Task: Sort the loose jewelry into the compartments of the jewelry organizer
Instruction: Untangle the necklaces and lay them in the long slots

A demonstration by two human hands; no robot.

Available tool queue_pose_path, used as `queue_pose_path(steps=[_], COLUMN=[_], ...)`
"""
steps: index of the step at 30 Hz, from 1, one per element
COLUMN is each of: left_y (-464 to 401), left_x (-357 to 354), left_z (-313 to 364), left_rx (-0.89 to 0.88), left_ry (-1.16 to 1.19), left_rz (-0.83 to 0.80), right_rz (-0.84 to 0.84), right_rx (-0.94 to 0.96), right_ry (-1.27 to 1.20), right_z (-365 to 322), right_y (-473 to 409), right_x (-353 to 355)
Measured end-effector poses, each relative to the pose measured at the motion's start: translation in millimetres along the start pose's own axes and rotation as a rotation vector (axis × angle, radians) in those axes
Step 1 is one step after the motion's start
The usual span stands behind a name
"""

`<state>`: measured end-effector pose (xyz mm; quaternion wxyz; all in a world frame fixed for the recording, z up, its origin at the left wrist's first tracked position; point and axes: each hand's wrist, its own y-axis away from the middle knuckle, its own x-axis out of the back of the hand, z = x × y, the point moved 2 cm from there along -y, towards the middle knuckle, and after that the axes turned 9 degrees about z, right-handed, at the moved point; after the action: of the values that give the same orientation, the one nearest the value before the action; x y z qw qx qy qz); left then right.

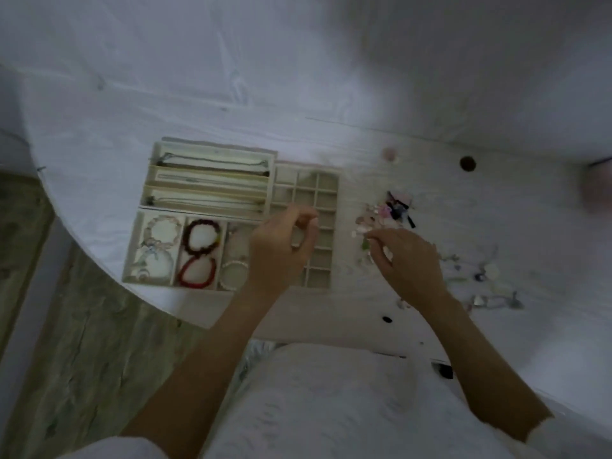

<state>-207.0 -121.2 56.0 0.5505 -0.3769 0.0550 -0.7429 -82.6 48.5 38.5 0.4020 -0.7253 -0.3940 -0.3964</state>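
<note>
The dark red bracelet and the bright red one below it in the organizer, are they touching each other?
Cannot tell. In the head view the dark red bracelet sits directly above the bright red bracelet in one compartment, their edges meeting around the middle, but blur hides whether they touch.

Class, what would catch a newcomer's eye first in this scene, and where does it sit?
The red bracelets stand out, lying in a near compartment of the pale organizer on the white table. Next, the left hand hovers over the small-cell grid, fingers pinched, while the right hand reaches into the loose jewelry beside it.
</note>
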Motion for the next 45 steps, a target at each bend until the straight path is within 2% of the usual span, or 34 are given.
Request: queue_pose_path(steps=[3,6,9,12,15,17,20,24,26,30,33,39,45], left_y=[19,47,63,68,64,63,65,69,69,69,68,79,83], left_x=[-57,-118,-167,-214,-249,-265,-271,-266,-269,-276,-276,-270,-266], left_z=[37,61,75,92,101,103,98,94,95,99,100,96,109], left_rx=[0.127,0.030,0.006,-0.018,0.071,0.098,0.126,0.185,0.233,0.097,0.035,0.049,-0.024], left_ry=[0.103,-0.011,-0.177,-0.303,-0.501,-0.623,-0.649,-0.595,-0.625,-0.798,-0.842,-0.768,-0.685], left_rz=[-0.289,-0.550,-0.669,-0.580,-0.594,-0.623,-0.624,-0.546,-0.572,-0.731,-0.760,-0.571,-0.440], right_rz=[-0.028,-0.039,-0.004,-0.007,-0.056,-0.170,-0.245,-0.159,-0.149,-0.159,-0.147,-0.137,-0.116], right_rx=[-0.151,-0.299,-0.428,-0.518,-0.443,-0.361,-0.306,-0.316,-0.287,-0.254,-0.222,-0.188,-0.005], right_ry=[0.068,0.143,0.151,0.091,0.022,-0.001,0.009,-0.064,-0.076,-0.105,-0.148,-0.091,0.016], right_z=[53,115,168,216,238,247,265,291,298,296,291,291,279], right_y=[43,81,105,113,104,103,108,118,121,119,122,149,136], right_x=[12,29,42,51,49,44,44,56,60,61,64,71,64])
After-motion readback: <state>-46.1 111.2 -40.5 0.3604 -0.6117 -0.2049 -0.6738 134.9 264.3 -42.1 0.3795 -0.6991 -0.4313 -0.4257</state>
